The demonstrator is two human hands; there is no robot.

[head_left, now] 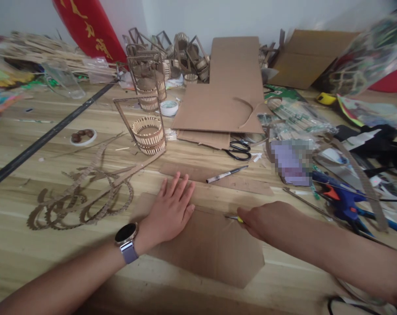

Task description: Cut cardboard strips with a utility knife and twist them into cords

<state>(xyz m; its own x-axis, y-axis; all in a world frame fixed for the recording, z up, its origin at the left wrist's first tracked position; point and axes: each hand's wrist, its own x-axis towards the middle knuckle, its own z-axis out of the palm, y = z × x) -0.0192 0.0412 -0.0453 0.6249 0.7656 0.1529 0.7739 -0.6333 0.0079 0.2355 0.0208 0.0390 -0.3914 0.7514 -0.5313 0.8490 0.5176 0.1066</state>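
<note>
My left hand (170,210) lies flat, fingers spread, on the far left part of a brown cardboard piece (214,249) on the wooden table (54,245). A watch sits on that wrist. My right hand (267,218) is closed around a small cutting tool with a yellow handle (234,218), its tip touching the cardboard's upper edge. A silver pen (226,174) lies just beyond on a narrow cardboard strip (238,181).
Curved cardboard offcuts (83,197) lie at the left. Wooden lantern frames (149,131) stand behind, with black scissors (238,150), stacked cardboard sheets (224,100) and a tape roll (168,107). A blue glue gun (339,199) and clutter fill the right. A black rod (44,138) crosses the left.
</note>
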